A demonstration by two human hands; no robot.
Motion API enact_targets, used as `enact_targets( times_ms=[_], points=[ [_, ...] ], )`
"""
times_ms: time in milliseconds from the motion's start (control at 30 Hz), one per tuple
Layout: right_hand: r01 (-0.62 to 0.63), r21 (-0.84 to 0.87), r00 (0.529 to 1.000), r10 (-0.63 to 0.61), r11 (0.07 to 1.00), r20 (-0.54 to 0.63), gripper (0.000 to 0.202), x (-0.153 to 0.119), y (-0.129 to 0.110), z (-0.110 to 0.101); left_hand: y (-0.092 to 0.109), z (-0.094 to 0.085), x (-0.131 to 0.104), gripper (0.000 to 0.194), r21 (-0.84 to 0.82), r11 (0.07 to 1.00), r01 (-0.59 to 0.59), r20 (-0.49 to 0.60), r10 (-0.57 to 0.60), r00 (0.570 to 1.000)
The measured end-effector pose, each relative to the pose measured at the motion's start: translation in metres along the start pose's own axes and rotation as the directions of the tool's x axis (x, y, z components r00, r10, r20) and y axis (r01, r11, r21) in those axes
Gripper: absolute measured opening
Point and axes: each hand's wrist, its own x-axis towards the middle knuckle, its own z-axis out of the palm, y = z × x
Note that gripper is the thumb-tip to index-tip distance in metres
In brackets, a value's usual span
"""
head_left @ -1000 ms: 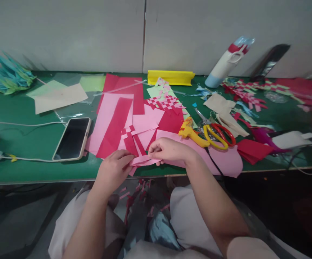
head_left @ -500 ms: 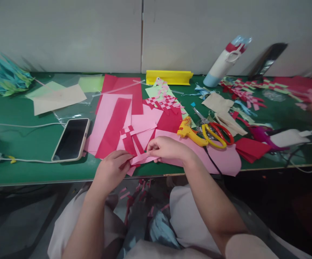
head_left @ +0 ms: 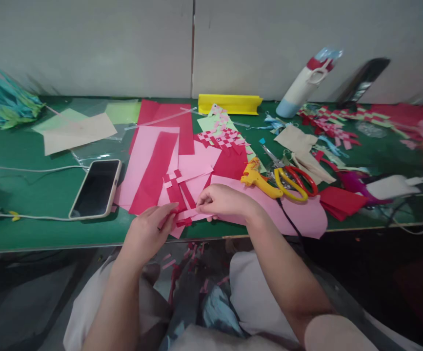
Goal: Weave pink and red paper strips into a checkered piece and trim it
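Observation:
My right hand [head_left: 223, 200] pinches a narrow pink paper strip [head_left: 188, 213] by its right end. The strip lies across red paper strips [head_left: 175, 191] that are woven with short pink pieces at their far end. My left hand [head_left: 151, 230] is closed by the strip's left end, thumb and fingers on the red paper strips; the exact contact is partly hidden. Pink sheets [head_left: 192, 167] and a red sheet [head_left: 153, 170] lie under and behind this work. Finished-looking checkered paper fish [head_left: 228, 139] rest just beyond.
Right of my hands are a yellow glue gun [head_left: 260, 180], yellow-handled scissors [head_left: 288, 187] and red-handled scissors [head_left: 306, 178]. A phone [head_left: 96, 189] lies at left. A bottle [head_left: 304, 85] leans near the wall, and a folded yellow piece [head_left: 229, 104] stands at the back.
The pink strip now lies straighter across the red strips. My left hand has shifted slightly left and its fingers have moved; my right hand has slid a little left.

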Motion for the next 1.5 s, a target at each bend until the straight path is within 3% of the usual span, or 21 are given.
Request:
enact_targets(
  times_ms=[233,433,633,867,967,1100,1300,1500],
  points=[
    [-0.015,-0.016,1.000,0.015,1.000,-0.007,0.015,0.004,0.000,0.004,0.002,-0.002,0.001,0.014,-0.015,0.996,-0.088,-0.086,0.086,0.993],
    [-0.003,0.029,0.997,0.005,1.000,-0.081,0.009,0.007,0.000,0.008,0.002,-0.004,0.001,0.014,-0.021,0.991,-0.130,-0.115,0.127,0.985],
    [0.009,0.051,0.998,-0.006,0.999,-0.064,0.009,0.008,-0.002,0.005,0.004,-0.006,0.000,0.014,0.012,0.992,-0.122,-0.143,0.122,0.982],
    [0.055,-0.058,0.995,-0.059,0.997,-0.081,0.018,0.006,-0.006,0.002,0.004,-0.007,0.001,0.013,0.057,0.990,-0.129,-0.166,0.137,0.977],
    [0.036,-0.053,0.995,-0.041,0.998,-0.087,0.013,0.007,-0.005,0.003,0.004,-0.006,0.000,0.014,0.067,0.989,-0.130,-0.176,0.140,0.975],
    [0.023,-0.012,0.988,-0.024,1.000,-0.155,0.011,0.011,-0.001,0.006,0.002,-0.004,-0.002,0.016,0.049,0.990,-0.135,-0.171,0.142,0.975],
    [0.037,-0.105,0.951,-0.068,0.994,-0.302,0.007,0.013,-0.001,0.008,0.004,-0.006,-0.001,0.015,0.032,0.988,-0.154,-0.152,0.157,0.976],
    [0.058,-0.078,0.937,-0.081,0.995,-0.339,0.006,0.012,0.000,0.003,0.005,-0.006,-0.001,0.016,0.069,0.985,-0.160,-0.108,0.166,0.980]
  ],
)
